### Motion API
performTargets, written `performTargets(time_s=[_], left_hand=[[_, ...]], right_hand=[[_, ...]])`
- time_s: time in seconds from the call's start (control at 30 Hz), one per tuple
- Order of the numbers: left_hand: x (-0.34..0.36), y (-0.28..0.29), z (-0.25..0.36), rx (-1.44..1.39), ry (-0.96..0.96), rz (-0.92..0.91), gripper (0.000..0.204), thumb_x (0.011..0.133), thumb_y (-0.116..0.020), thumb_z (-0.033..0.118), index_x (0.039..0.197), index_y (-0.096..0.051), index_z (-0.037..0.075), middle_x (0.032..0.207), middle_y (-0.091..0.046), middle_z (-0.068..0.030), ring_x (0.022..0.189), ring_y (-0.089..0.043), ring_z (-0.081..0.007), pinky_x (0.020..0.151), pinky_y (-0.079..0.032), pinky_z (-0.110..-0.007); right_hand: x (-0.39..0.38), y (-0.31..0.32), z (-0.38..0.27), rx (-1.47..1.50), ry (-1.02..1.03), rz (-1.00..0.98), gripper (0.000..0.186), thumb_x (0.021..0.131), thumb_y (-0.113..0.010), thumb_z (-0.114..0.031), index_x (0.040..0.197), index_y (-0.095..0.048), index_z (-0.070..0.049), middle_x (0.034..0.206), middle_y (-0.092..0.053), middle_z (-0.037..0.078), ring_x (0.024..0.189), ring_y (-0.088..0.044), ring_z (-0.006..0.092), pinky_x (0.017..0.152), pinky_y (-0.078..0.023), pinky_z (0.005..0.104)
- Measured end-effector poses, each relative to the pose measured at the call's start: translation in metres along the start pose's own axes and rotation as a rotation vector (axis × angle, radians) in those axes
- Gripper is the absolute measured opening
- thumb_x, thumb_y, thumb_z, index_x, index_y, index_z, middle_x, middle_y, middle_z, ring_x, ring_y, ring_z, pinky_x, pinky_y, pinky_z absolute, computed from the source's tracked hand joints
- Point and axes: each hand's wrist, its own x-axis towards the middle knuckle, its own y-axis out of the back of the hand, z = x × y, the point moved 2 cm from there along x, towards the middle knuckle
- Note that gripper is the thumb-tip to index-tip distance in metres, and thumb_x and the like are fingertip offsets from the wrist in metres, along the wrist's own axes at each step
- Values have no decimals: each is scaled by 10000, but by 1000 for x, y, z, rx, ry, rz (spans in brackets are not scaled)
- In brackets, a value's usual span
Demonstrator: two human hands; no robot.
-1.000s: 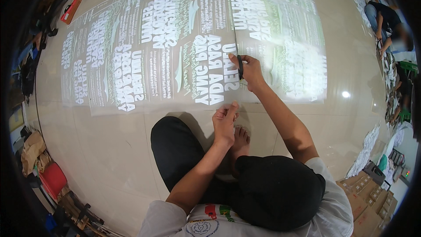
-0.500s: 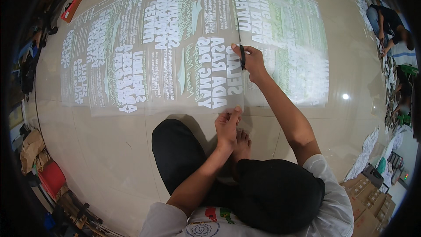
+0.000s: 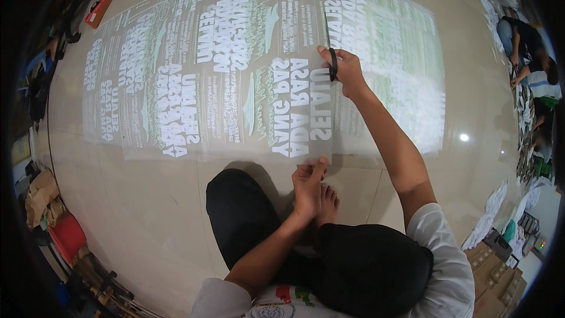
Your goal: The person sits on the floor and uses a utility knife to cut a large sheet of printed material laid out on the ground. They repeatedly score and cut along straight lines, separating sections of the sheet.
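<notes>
A large see-through plastic film sheet (image 3: pixel 321 148) printed with white and pale green mirrored lettering lies spread over the floor in front of me. My left hand (image 3: pixel 307 189) is closed, pinching the sheet's near edge between thumb and fingers. Farther out, my right hand (image 3: pixel 349 75) grips black-handled scissors (image 3: pixel 333 66). Their thin dark blades point away from me, along a line between two printed blocks of the film. To the right of that line, the lettering looks denser, as if sheets overlap. How far the blades are apart is too small to tell.
My bent knees (image 3: pixel 241 218) and bare foot (image 3: pixel 329 203) are close to the sheet's near edge. A red object (image 3: pixel 100 9) lies at the far left. Cardboard boxes (image 3: pixel 491 277) stand at the lower right. Another person (image 3: pixel 524 47) sits at the far right beside piled white material.
My right hand and the scissors have moved farther away along the film. My left hand still pinches the near edge. The whole view has shifted slightly.
</notes>
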Motion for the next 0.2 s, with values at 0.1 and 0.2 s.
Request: performTargets(time_s=[0.1,0.2], left_hand=[[1,-1,-2,-24,-11,-4,220,985,-743,209,861,-669,44,763,-593,33,705,-482,-57,668,-386,-235],[4,2,-11,-107,-24,-20,205,988,-741,208,883,-676,44,807,-634,24,747,-521,-63,687,-407,-235]], right_hand=[[11,1,-2,-33,-1,4,607,787,-902,-463,1046,-690,44,760,-644,48,606,-558,115,550,-412,261],[20,0,-2,-13,25,-2,598,788,-900,-461,1042,-692,38,759,-646,50,611,-563,119,558,-417,263]])
